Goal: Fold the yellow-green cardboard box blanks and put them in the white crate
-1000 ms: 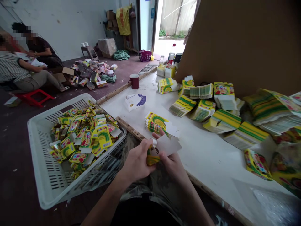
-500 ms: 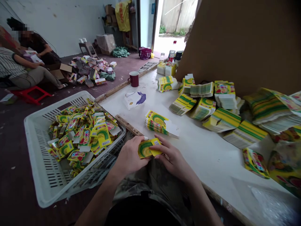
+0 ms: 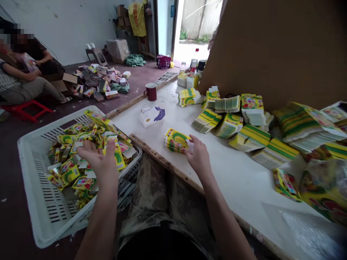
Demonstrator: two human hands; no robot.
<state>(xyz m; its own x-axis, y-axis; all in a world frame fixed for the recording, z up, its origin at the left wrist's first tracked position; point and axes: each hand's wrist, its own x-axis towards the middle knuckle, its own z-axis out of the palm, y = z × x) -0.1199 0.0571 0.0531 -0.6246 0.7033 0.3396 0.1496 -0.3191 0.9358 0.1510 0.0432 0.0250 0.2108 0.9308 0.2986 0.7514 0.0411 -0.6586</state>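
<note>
Over the white plastic basket (image 3: 28, 180), my left hand (image 3: 100, 159) is open with its fingers spread, holding nothing. A yellow-green carton (image 3: 100, 120) is blurred in the air just beyond its fingers, above the heap of small cartons (image 3: 70, 175) in the basket. My right hand (image 3: 196, 153) reaches over the white table (image 3: 230, 173). Its fingers are closed around the near right end of a small stack of flat yellow cartons (image 3: 176, 140), at the white flaps.
Bundled carton stacks (image 3: 251, 139) line the table's right side before a big brown board (image 3: 279, 47). A maroon mug (image 3: 151, 91) and a white packet (image 3: 152, 116) stand further back. Two people sit at the far left beside scattered boxes (image 3: 103, 81).
My left hand has moved left over the basket and opened, and the carton has left it. My right hand has let go of that carton and moved forward to the stack.
</note>
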